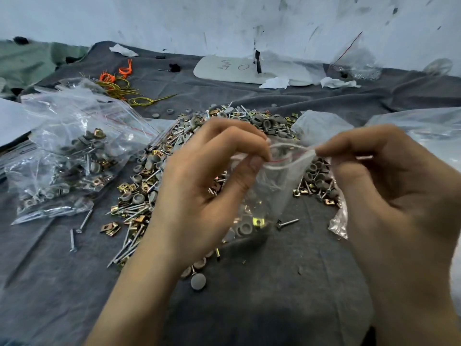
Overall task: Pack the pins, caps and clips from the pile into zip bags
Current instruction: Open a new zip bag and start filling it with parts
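A small clear zip bag [272, 186] with a red seal line hangs above the grey cloth, with a grey cap and a brass clip at its bottom. My left hand [207, 186] pinches the left end of its mouth; my right hand [389, 186] pinches the right end. The mouth gapes slightly between them. Behind and under the hands lies the pile [154, 186] of steel pins, grey caps and brass clips. A metal pin shows by my right fingers.
Filled zip bags [69, 161] are heaped at the left. A stack of clear bags [421, 123] lies at the right. Orange and yellow wire ties [119, 81], a white board [239, 69] and paper scraps sit farther back by the wall. Loose pins [83, 223] lie near the left.
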Tool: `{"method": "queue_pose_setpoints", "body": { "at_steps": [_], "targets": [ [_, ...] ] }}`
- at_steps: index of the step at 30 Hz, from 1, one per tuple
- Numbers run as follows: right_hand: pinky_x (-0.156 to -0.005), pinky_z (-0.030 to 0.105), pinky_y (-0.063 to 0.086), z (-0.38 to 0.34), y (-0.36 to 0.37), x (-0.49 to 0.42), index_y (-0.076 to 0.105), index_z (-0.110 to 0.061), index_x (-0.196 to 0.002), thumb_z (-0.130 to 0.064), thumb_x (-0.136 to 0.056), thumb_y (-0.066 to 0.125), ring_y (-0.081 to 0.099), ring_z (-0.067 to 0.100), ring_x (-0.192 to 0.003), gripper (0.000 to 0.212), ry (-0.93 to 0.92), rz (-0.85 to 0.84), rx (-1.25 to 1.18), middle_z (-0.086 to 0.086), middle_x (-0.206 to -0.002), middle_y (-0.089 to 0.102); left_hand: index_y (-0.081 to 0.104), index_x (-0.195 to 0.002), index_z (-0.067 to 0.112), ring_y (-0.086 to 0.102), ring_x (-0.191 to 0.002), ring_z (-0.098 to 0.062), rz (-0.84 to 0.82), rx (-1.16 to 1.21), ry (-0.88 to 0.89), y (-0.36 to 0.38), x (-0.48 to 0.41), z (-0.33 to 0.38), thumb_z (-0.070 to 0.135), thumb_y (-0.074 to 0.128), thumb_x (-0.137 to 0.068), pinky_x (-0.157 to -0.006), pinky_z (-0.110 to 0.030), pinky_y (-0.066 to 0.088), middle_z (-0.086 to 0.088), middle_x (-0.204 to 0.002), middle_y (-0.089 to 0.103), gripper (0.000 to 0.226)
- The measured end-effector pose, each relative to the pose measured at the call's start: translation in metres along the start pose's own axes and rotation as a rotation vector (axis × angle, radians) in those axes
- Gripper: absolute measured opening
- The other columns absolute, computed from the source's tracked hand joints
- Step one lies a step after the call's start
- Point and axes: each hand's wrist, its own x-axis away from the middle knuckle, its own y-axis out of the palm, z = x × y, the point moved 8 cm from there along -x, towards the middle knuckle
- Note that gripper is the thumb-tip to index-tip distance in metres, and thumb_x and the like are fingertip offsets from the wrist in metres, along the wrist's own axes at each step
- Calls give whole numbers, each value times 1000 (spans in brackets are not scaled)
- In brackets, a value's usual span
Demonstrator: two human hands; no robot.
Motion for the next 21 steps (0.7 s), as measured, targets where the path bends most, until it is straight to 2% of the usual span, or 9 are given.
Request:
{"method": "queue_pose_setpoints", "body": {
  "at_steps": [2,4,6,8,11,13,15,18,21],
  "targets": [
    [-49,4,30,1,12,4,64,-19,-73,1,-76,56,48,-1,-52,21,81,-165,-76,-10,-63,58,61,-92,23,64,-106,-26,72,4,-9,-11,-1,-4,13,51,-97,-88,-37,52,-9,-106,62,15],
    [-46,4,31,5,42,15,65,-19,-74,-10,-75,57,51,-1,-50,12,186,-495,-53,-11,-63,61,57,-94,27,64,-105,-30,151,-4,1,-23,-1,-6,11,51,-98,-88,-39,52,-10,-105,62,17],
    [-58,15,46,15,76,41,63,-23,-81,-27,-79,60,59,2,-66,5,213,-832,173,-10,-74,64,56,-97,26,64,-104,-34,204,-32,12,-33,0,-9,8,51,-99,-89,-49,51,-10,-104,62,19],
    [-78,30,51,26,102,64,56,-24,-86,-41,-84,63,61,17,-89,19,256,-993,390,-4,-92,63,57,-98,24,63,-105,-36,219,-54,13,-39,2,-13,6,51,-99,-90,-55,49,-9,-104,62,20],
    [-82,33,43,35,123,75,52,-23,-100,-45,-87,61,54,29,-107,27,364,-955,538,5,-113,56,56,-99,24,63,-106,-35,225,-61,6,-43,2,-15,6,50,-100,-90,-53,50,-9,-105,61,19],
    [-73,33,35,40,131,78,51,-17,-110,-31,-94,55,53,33,-110,21,369,-921,584,7,-120,52,56,-98,24,63,-105,-35,234,-65,-1,-45,2,-16,5,50,-99,-89,-50,50,-9,-104,61,20],
    [-70,32,30,44,133,79,51,-15,-107,-23,-95,51,54,35,-108,15,368,-909,598,7,-118,52,56,-98,24,63,-105,-34,230,-68,-3,-46,2,-15,3,50,-99,-89,-45,51,-9,-103,61,22],
    [-71,29,38,43,127,70,54,-19,-93,-29,-89,53,56,33,-99,11,358,-857,525,7,-104,57,56,-98,21,64,-105,-31,209,-76,-10,-45,2,-15,-1,50,-98,-90,-35,50,-12,-104,61,23],
    [-62,23,48,34,111,54,57,-19,-75,-28,-82,61,58,9,-68,12,308,-757,197,-7,-69,59,56,-97,20,64,-105,-28,178,-58,-25,-41,1,-14,-1,50,-97,-90,-32,49,-14,-104,62,22]
  ]
}}
